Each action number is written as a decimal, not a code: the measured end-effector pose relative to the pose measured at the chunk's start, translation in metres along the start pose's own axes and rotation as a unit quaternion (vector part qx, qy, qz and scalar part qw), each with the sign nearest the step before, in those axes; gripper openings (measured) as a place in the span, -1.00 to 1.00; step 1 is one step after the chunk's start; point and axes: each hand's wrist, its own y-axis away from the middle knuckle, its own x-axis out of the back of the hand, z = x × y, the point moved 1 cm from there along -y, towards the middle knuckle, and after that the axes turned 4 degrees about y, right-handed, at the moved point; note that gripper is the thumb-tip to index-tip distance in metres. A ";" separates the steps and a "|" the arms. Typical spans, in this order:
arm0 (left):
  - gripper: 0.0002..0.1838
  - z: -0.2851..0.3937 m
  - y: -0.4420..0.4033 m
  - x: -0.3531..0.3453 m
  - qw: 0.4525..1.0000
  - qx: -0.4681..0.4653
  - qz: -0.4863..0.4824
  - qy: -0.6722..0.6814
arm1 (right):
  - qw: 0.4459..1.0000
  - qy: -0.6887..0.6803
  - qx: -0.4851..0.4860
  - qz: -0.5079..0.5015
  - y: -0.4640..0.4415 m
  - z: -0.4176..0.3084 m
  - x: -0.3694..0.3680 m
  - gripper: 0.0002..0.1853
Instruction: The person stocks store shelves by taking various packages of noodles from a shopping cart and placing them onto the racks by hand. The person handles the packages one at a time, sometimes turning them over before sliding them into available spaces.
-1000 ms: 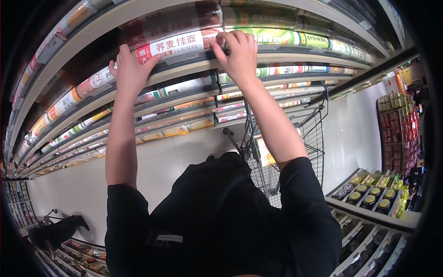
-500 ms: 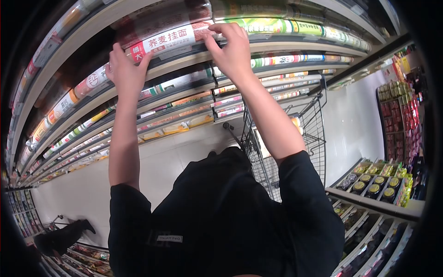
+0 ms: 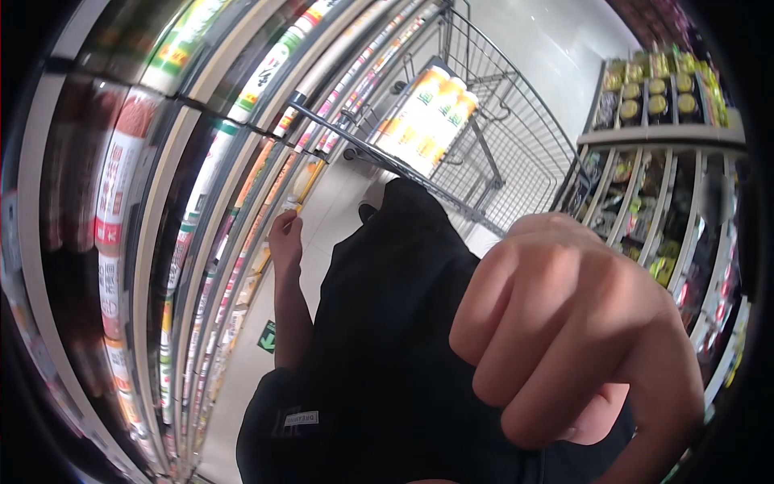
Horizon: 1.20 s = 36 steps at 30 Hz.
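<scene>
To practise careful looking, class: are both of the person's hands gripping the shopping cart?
No: the left hand hangs apart from the shopping cart, with a visible gap between.

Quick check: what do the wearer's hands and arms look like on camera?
Both the left hand and right hand look ungloved, no rings visible. The left sleeve is short and black; the right one is hidden. The black top bears a small pale label.

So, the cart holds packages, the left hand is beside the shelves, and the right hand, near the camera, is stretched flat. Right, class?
Not flat: in the head view, the right hand has its fingers curled. The packages in the cart and the left hand beside the shelves are as stated.
</scene>
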 end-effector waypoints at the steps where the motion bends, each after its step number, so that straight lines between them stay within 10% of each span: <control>1: -0.76 0.005 -0.005 -0.006 0.999 -0.018 -0.030 -0.010 | 1.000 0.003 0.000 0.007 0.005 -0.004 0.002 -0.72; 9: -0.82 0.106 -0.042 -0.100 0.918 -0.341 -0.160 -0.121 | 0.998 0.055 -0.022 0.039 0.021 -0.020 0.011 -0.76; 11: -0.80 0.138 -0.032 -0.135 0.805 -0.526 -0.105 -0.252 | 0.997 0.060 -0.027 0.042 0.023 -0.022 0.018 -0.76; 25: -0.09 0.130 -0.047 -0.262 0.748 -0.488 -0.211 -0.397 | 0.984 0.084 -0.066 0.139 0.050 -0.035 0.115 -0.65; 28: -0.12 0.137 -0.054 -0.270 0.747 -0.490 -0.218 -0.392 | 0.859 0.310 -0.247 0.325 0.085 0.019 0.214 -0.68; 32: -0.20 0.146 -0.066 -0.282 0.740 -0.488 -0.219 -0.408 | 0.398 0.698 -0.488 0.341 0.217 0.108 0.352 -0.35; 36: -0.24 0.151 -0.080 -0.300 0.714 -0.490 -0.213 -0.454 | 0.361 0.632 -0.578 0.369 0.248 0.115 0.371 -0.41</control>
